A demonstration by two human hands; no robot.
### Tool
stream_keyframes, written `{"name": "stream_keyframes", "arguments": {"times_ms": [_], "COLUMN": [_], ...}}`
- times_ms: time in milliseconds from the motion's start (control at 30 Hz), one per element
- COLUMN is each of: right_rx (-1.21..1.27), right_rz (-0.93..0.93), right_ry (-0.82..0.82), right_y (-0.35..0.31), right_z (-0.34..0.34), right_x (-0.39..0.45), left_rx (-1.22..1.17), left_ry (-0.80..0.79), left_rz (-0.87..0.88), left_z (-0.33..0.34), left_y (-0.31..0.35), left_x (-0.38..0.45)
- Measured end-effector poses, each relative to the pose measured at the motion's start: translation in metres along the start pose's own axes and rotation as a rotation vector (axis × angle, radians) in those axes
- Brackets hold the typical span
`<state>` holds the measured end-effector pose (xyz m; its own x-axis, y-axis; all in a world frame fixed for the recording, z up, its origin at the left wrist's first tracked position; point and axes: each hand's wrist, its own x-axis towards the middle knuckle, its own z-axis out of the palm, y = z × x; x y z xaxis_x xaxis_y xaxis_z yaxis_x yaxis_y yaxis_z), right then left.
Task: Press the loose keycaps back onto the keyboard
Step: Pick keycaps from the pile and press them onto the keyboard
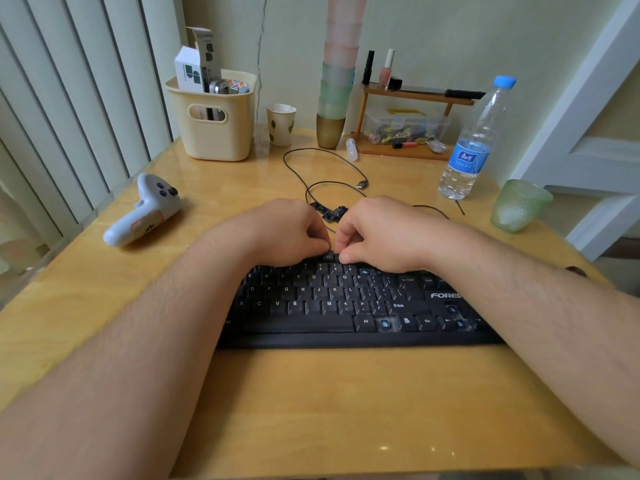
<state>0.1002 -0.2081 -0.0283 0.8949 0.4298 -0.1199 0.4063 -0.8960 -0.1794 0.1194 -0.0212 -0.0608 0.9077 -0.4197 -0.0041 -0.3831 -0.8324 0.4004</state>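
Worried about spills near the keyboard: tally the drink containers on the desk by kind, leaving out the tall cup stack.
Paper cup: 1
Water bottle: 1
Green glass tumbler: 1
Total: 3

Keyboard [332, 299]: left end and right end covered by forearms; far key row hidden under both hands. Left hand [291, 230], right hand [377, 230]: curled fingertips meet over one keycap [329, 256], mostly concealed, legend unreadable. Loose keycaps [329, 211]: part hidden behind hands, count uncertain. Cup stack [341, 64]: top cut by frame edge. Clear box [401, 128]: contents too small to identify.
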Motion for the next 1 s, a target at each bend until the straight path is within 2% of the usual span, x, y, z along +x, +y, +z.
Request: {"name": "stream_keyframes", "arguments": {"times_ms": [167,400,767,833,1000], "right_rx": [-0.033,0.133,0.017,0.095,0.528], "right_rz": [0.012,0.124,0.176,0.181,0.228], "right_ry": [0.042,-0.004,-0.104,-0.102,0.009], "right_y": [-0.003,-0.005,-0.014,-0.007,0.014], "right_z": [0.006,-0.001,-0.005,-0.007,-0.007], "right_x": [-0.002,0.010,0.027,0.025,0.017], "left_rx": [0.004,0.019,0.018,0.014,0.028], "left_ry": [-0.002,-0.010,-0.029,-0.021,0.001], "left_rz": [-0.004,-0.009,-0.018,-0.018,-0.021], "left_z": [0.000,0.000,0.000,-0.001,-0.001], "left_y": [0.000,0.002,0.003,0.002,0.003], "left_x": [-0.001,-0.001,-0.002,-0.001,-0.001]}}
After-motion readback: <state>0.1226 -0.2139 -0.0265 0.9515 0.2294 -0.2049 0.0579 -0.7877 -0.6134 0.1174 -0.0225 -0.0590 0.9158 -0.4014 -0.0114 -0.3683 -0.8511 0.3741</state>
